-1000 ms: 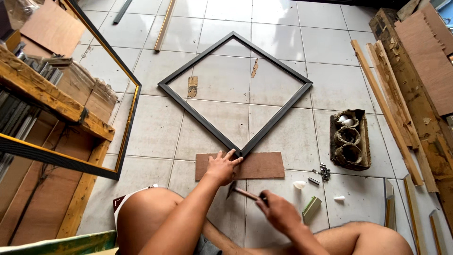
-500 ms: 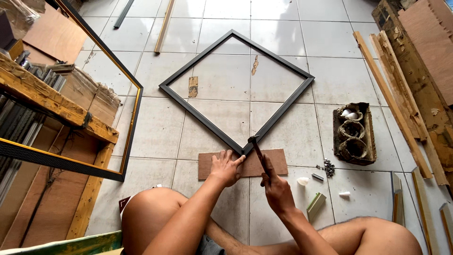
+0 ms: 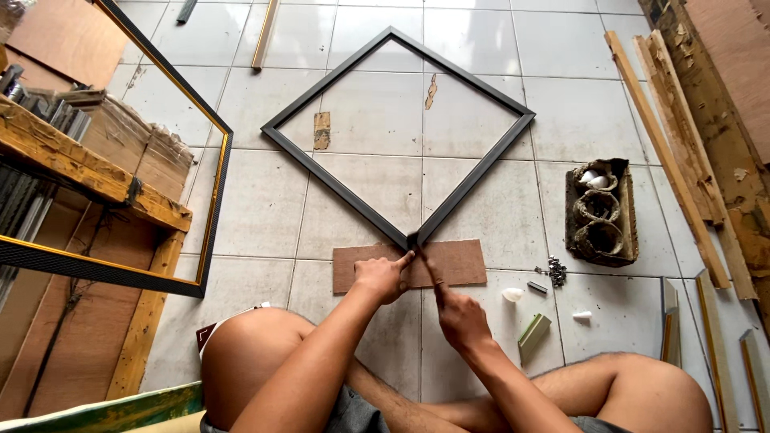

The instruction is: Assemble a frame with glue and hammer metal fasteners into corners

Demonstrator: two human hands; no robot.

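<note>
A square black picture frame (image 3: pixel 473 176) lies flat on the white tiled floor, turned like a diamond. Its near corner rests on a thin brown board (image 3: pixel 461 263). My left hand (image 3: pixel 383 277) presses down on the board right beside that corner, a finger touching the frame. My right hand (image 3: pixel 459 317) grips the handle of a small hammer (image 3: pixel 425 256), whose head is down at the frame's near corner. I sit on the floor, both bare knees in view at the bottom.
A brown tray with round compartments (image 3: pixel 601 212) sits to the right, with small metal fasteners (image 3: pixel 555 271) and little blocks (image 3: pixel 533 337) near it. Wooden strips (image 3: pixel 666 152) lie along the right. A large gold-edged frame (image 3: pixel 210 192) leans on a wooden rack (image 3: pixel 88 172) at left.
My right hand swung the hammer from low beside my leg up over the board, then down onto the frame's near corner. The left hand stayed on the board.
</note>
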